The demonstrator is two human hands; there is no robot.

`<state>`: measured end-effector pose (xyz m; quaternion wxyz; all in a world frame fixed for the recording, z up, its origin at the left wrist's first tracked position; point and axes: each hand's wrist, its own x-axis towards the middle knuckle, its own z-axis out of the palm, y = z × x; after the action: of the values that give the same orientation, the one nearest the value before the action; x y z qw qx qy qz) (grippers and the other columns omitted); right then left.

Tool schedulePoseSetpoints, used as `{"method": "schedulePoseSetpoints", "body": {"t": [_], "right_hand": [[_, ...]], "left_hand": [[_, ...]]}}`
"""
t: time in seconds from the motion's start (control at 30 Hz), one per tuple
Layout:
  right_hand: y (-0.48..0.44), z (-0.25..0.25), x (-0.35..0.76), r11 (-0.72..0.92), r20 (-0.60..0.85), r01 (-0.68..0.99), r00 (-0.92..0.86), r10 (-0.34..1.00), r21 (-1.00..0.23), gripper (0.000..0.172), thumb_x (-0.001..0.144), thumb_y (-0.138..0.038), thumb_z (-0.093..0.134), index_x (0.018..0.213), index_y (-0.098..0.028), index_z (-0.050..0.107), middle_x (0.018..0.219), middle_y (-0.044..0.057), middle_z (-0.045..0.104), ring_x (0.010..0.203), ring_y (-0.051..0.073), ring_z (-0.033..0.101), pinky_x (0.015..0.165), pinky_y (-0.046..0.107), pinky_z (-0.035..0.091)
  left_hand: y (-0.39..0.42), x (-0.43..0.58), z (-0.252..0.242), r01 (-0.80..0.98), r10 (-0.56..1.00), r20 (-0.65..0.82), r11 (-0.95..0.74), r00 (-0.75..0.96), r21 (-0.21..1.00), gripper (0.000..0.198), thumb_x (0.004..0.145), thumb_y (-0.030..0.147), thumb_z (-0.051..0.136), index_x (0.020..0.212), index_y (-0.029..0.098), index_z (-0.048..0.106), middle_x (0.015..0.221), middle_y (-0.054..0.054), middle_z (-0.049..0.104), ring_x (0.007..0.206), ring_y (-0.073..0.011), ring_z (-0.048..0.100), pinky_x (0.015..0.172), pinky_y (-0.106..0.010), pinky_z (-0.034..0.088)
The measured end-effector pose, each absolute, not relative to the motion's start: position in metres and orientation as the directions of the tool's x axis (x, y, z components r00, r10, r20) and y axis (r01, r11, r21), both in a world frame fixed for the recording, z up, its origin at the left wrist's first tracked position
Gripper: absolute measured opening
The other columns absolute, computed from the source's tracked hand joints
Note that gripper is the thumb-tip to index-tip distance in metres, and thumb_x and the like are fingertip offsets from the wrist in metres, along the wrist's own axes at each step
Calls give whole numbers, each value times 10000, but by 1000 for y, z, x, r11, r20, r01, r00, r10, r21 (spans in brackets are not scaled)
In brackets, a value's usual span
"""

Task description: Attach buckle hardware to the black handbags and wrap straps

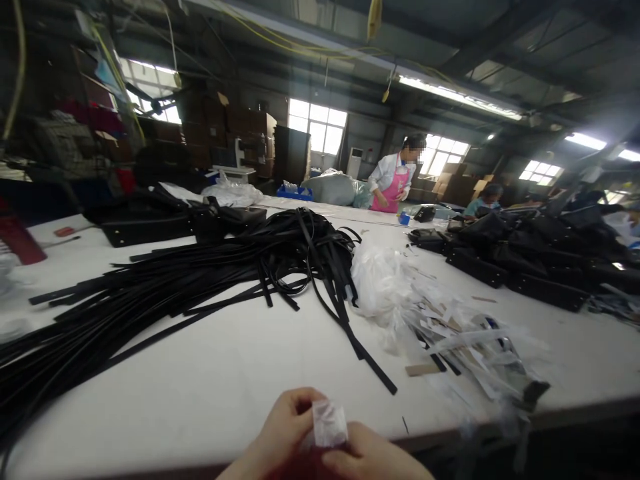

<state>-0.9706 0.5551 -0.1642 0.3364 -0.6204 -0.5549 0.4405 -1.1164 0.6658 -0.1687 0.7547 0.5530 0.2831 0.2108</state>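
Observation:
A small white crinkled piece [330, 423], like thin plastic or paper, is pinched between my hands at the table's near edge. My left hand [287, 423] grips its left side with thumb and curled fingers. On the opposite side, my right hand [367, 450] closes on its lower right edge. Beyond the hands, a large heap of black straps [200, 280] spreads across the white table [225, 380]. One strap end reaches toward my hands. Crumpled clear plastic [383, 280] lies to the right of the straps.
Plastic and cardboard scraps [465, 340] litter the right side, some hanging over the edge. Black bags [525, 260] are piled at the right, and another black bag [145, 223] lies at the left. A person in a pink apron [393, 183] stands across the table. A red cylinder [20, 233] is far left.

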Motion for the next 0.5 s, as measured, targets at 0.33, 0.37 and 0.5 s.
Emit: {"method": "schedulePoseSetpoints", "body": {"t": [0.33,0.37,0.5], "right_hand": [[638,-158,-881,-658,-107,688,662,742,-306,208,727,-82,604,923,-76,676,967,225,694,958,310,661,786,355,458],[638,-162,-879,-654,-129,685,652,747,-320,186,711,-81,610,885,-87,676,921,201,700,918,296,665,748,335,454],[625,-170,-876,-601,-239,668,558,795,-440,64,655,-111,653,715,-125,637,707,73,659,739,211,628,606,258,396]], "left_hand": [[691,-1165,-181,140,729,-179,115,661,983,422,577,541,745,532,157,575,518,10,538,551,-144,458,571,-266,344],[692,-1167,-181,151,733,-183,111,655,982,415,576,533,739,522,163,558,509,15,525,540,-140,449,560,-264,339],[690,-1173,-176,137,725,-176,114,666,984,289,594,428,719,609,164,601,590,4,592,596,-158,518,595,-259,398]]}}
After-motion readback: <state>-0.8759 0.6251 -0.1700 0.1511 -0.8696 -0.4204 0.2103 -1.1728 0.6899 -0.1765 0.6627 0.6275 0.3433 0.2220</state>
